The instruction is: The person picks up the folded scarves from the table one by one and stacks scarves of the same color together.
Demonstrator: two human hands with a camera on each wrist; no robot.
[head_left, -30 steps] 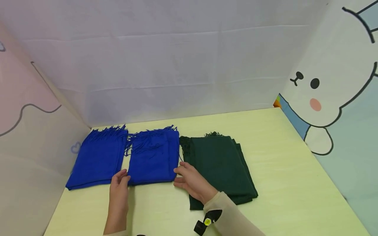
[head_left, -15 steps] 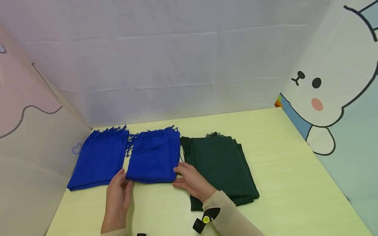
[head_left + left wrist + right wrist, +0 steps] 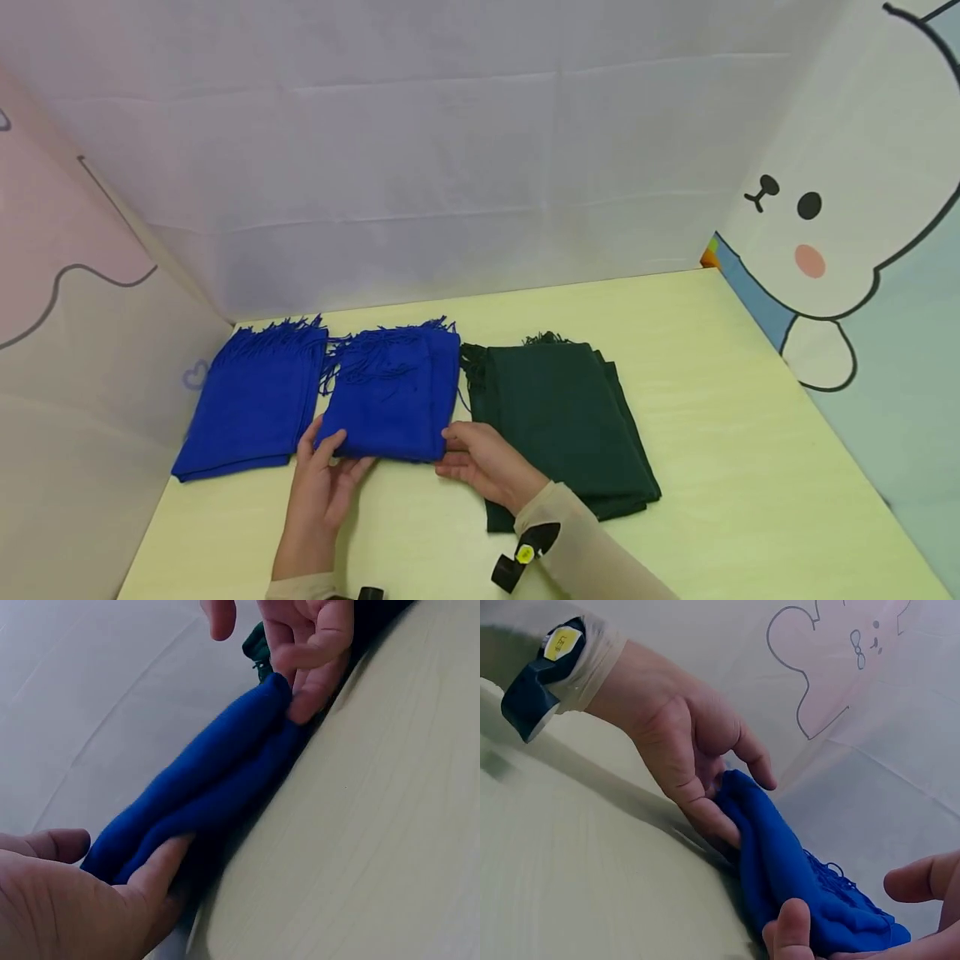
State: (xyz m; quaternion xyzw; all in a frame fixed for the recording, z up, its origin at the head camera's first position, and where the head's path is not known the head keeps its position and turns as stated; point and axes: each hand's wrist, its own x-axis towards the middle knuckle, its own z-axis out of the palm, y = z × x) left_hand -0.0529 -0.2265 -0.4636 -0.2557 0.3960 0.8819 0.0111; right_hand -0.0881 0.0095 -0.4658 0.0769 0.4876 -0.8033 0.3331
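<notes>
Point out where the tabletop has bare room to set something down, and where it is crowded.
Bare: the table right of the green scarf up to the rabbit wall, and the strip behind the scarves. Crowded: the left half, where the left blue scarf, middle blue scarf, left hand and right hand sit.

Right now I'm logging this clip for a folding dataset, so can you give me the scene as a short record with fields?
surface: pale yellow table
middle item: folded blue scarf, fringe at the far end
left hand: grips the scarf's near left corner, thumb on top
right hand: grips the scarf's near right corner
left neighbour: second blue scarf, folded flat
right neighbour: dark green scarf, folded flat, partly under the right wrist
backdrop: white sheet, cartoon panels on both sides
</notes>
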